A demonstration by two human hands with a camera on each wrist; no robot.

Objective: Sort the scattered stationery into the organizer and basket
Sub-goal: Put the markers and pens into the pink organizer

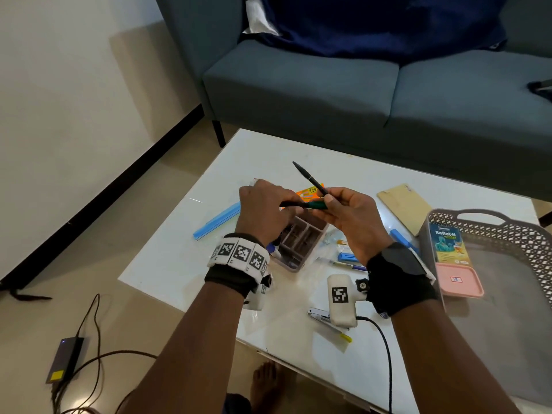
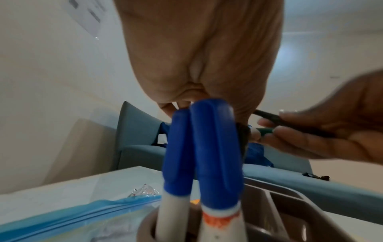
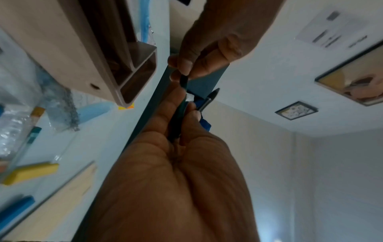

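Right hand [image 1: 349, 216] grips black pen [image 1: 307, 177] and green pen [image 1: 310, 205] — left hand [image 1: 263, 210] pinches the green pen's other end.

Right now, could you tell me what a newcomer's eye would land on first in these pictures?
Probably the two hands meeting above the table's middle: the right hand grips a black pen angled upward and a green pen, whose other end the left hand pinches. Beneath them sits the brown organizer, two blue-capped markers upright in it. The latticed basket stands at right.

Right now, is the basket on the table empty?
No, the basket already holds a pink box and a Koflet-H packet leaning against its wall.
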